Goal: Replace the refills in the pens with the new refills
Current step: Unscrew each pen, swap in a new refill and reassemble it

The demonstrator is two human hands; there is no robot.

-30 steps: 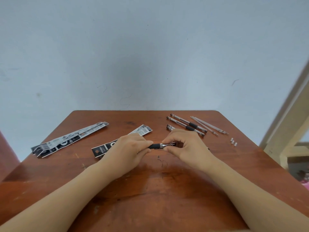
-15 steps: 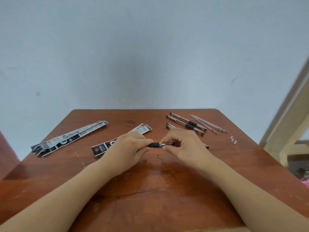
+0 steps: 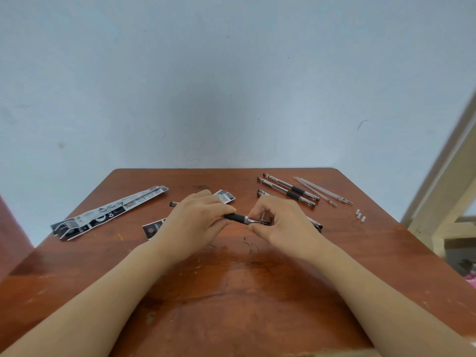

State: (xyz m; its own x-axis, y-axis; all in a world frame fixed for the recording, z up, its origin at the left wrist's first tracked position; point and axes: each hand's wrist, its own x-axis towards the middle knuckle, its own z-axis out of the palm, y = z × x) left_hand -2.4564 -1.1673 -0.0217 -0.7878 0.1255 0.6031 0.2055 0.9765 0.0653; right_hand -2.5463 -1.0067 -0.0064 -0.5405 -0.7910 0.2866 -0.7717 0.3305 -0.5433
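Observation:
My left hand point(image 3: 198, 217) grips the barrel of a black-gripped pen point(image 3: 238, 217) held level above the table. My right hand point(image 3: 280, 220) pinches the pen's silver tip cone point(image 3: 253, 221) between thumb and fingers. The pen's rear end point(image 3: 174, 203) pokes out to the left of my left hand. Two more pens point(image 3: 289, 190) lie at the back right, with another partly hidden behind my right hand. Thin clear refills point(image 3: 320, 193) lie beside them. A pen clip end point(image 3: 315, 224) shows past my right wrist.
The brown wooden table point(image 3: 231, 292) stands against a pale blue wall. Opened refill packets point(image 3: 108, 212) lie at the left, another packet point(image 3: 225, 196) sits partly under my left hand. Three small white caps point(image 3: 360, 216) rest near the right edge. A wooden frame point(image 3: 443, 202) stands at the right.
Both hands stay on the pen. My right hand's fingers have shifted slightly along the tip, and more of the silver cone shows. The camera tilted a little.

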